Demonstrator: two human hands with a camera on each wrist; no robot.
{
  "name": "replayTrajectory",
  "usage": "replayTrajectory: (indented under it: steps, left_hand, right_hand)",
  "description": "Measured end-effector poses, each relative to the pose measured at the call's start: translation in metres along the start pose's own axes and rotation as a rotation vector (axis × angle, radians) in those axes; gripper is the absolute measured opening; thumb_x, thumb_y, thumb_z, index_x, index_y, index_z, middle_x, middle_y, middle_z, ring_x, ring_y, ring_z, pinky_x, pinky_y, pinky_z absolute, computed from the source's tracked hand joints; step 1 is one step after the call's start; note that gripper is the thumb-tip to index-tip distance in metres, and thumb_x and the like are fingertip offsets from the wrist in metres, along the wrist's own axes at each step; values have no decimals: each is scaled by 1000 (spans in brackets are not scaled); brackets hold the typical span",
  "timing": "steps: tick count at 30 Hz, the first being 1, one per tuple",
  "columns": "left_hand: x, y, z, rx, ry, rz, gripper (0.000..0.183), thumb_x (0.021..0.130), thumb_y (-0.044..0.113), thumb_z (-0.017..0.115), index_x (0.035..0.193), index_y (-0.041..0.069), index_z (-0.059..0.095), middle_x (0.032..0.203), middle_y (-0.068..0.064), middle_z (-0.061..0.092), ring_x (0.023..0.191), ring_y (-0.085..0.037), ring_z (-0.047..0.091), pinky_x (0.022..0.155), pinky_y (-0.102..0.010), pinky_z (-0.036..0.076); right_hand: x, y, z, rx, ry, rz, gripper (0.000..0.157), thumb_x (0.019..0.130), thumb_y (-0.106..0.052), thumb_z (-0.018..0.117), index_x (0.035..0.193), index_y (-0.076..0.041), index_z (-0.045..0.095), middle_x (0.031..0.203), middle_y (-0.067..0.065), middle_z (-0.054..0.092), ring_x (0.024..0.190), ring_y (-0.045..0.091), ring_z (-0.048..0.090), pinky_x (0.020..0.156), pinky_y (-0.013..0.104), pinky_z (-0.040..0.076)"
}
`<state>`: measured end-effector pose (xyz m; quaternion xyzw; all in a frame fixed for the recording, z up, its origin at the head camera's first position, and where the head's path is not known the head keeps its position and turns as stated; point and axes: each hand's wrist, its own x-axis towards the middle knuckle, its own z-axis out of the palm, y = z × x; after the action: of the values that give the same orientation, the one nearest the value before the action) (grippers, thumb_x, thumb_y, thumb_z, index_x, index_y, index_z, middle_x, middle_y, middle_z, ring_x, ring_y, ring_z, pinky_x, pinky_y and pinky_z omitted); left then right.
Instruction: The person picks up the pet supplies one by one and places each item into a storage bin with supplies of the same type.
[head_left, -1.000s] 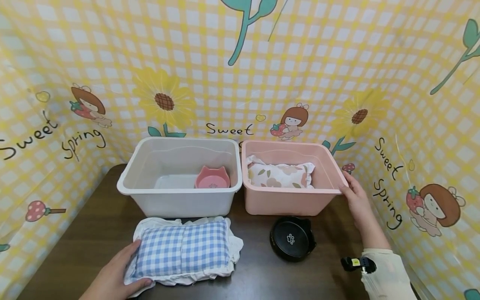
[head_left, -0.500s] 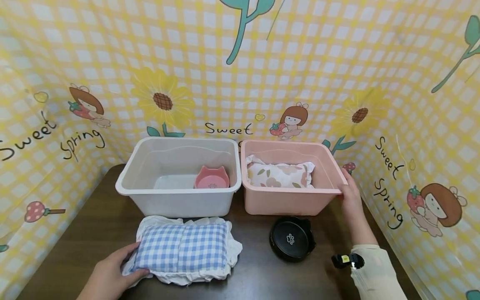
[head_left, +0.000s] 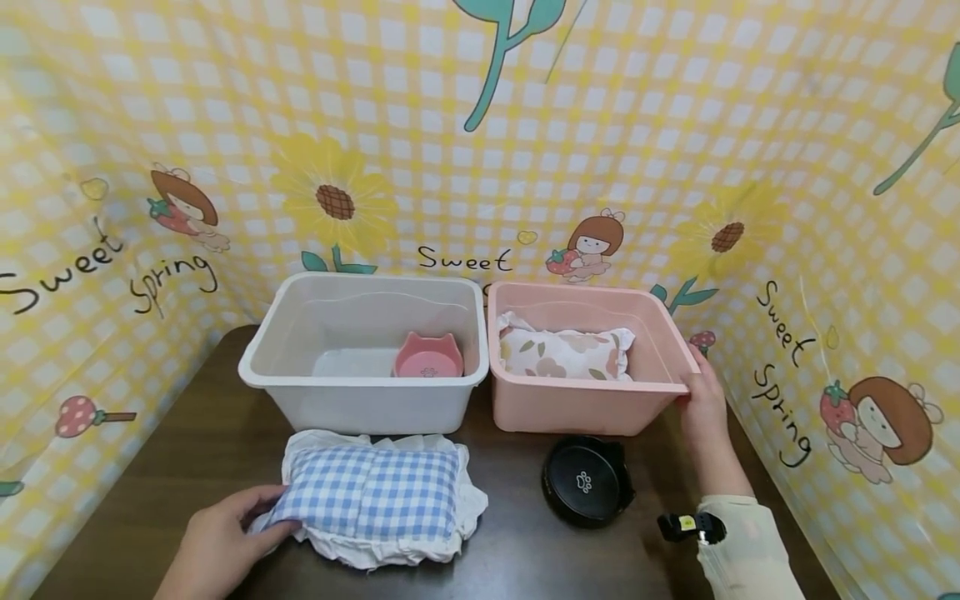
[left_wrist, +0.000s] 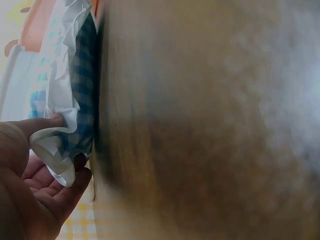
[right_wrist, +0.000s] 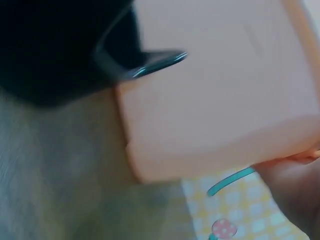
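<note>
A small blue gingham pillow (head_left: 375,492) with a white ruffled edge lies on the table in front of the white bin. My left hand (head_left: 225,533) pinches its left end; in the left wrist view the thumb is on one side of the pillow's ruffle (left_wrist: 65,90) and the fingers (left_wrist: 75,192) on the other. At the right, my right hand (head_left: 705,404) grips the rim of the pink bin (head_left: 577,408), its fingers partly hidden behind the wall. Inside that bin is a floral pillow (head_left: 562,354).
Left of the pink bin stands the white bin (head_left: 367,408), holding a pink cat-eared bowl (head_left: 427,357). A black cat-eared bowl (head_left: 588,482) with a paw print sits on the dark wooden table (head_left: 517,558). Checked cloth (head_left: 420,125) hangs around the back and sides.
The left hand's fingers have drawn closer on the pillow's left end, and the pillow has turned slightly. The right forearm has swung a little leftward, its hand still at the pink bin's rim.
</note>
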<state>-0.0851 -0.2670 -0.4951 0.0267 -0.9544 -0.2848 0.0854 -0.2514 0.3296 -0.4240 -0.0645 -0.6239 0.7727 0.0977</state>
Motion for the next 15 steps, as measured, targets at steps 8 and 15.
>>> replayTrajectory:
  steps: [8,15]
  left_hand:
    - [3,5,3,-42,65,5,34,69,46,84,94,28,72,92,6,72,77,4,57,63,-19,47]
    - [0,7,3,-84,125,-12,26,67,40,86,85,31,71,85,10,72,72,7,54,60,-12,42]
  right_hand:
    - [1,-11,-12,-228,-67,19,63,97,-3,39,155,-13,16,160,14,18,137,22,31,84,13,44]
    - [4,-4,-5,-228,-14,-6,67,93,-2,38,155,-19,18,159,5,22,136,18,31,92,18,39]
